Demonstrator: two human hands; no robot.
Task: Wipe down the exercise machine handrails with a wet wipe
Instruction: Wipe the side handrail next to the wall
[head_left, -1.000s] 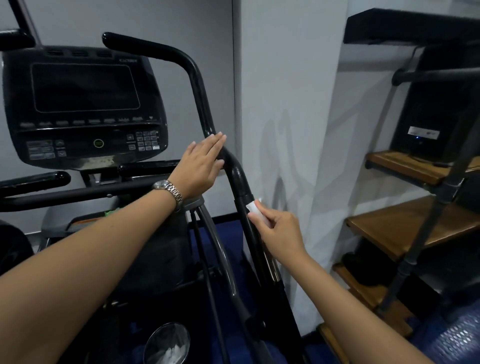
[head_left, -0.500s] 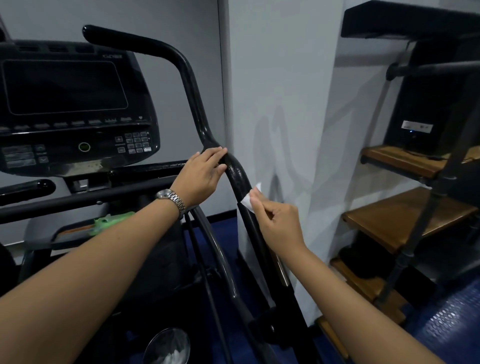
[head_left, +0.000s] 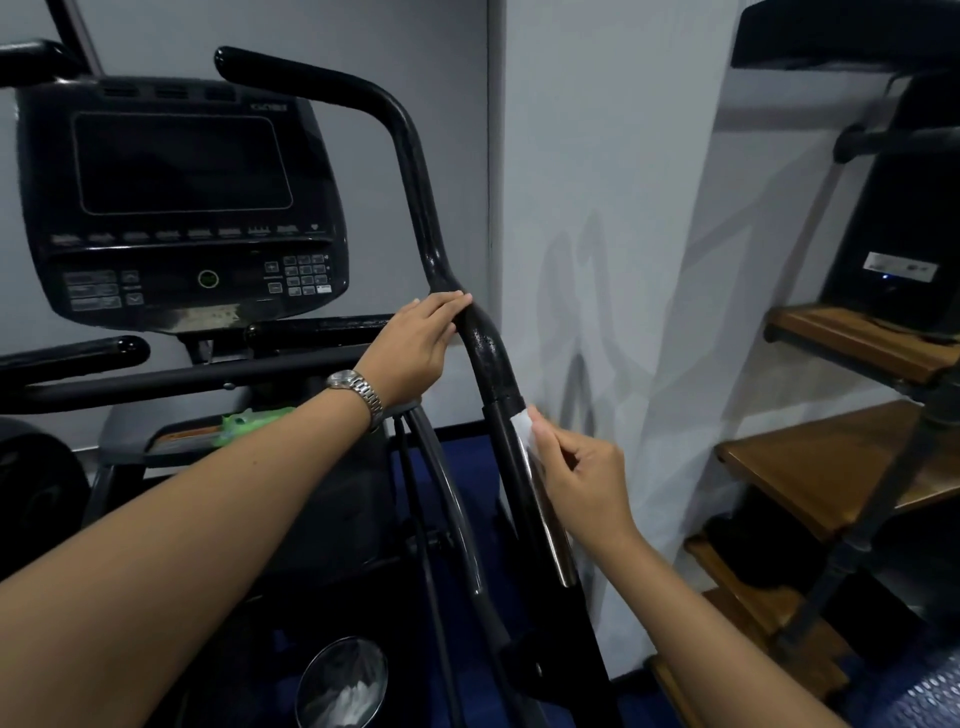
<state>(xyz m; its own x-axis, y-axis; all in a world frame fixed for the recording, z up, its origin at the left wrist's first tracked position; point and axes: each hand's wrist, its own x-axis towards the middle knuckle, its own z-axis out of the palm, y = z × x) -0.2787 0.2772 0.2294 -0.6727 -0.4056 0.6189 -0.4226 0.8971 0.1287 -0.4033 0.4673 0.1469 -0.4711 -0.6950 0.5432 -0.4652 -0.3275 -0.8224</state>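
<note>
Head view showed the left hand (head_left: 415, 348), mid-frame, resting nearly straight fingers on the bend of the black handrail (head_left: 413, 171), while just below it the right hand (head_left: 579, 467) pinched the white wet wipe (head_left: 522, 423) against that rail.

Console (head_left: 182, 208) sits off to the left, and the handrail (head_left: 415, 171) rises just right of it, then bends down toward the camera. The left grip (head_left: 415, 348) rests on that bend, below and right of the console. The right grip (head_left: 582, 467) is lower down on the rail's right side, pinching the wet wipe (head_left: 522, 426) against it. Wall column (head_left: 597, 208) is right behind the rail. Shelves (head_left: 852, 338) are further right, with a box (head_left: 904, 234) on the upper one.
</note>
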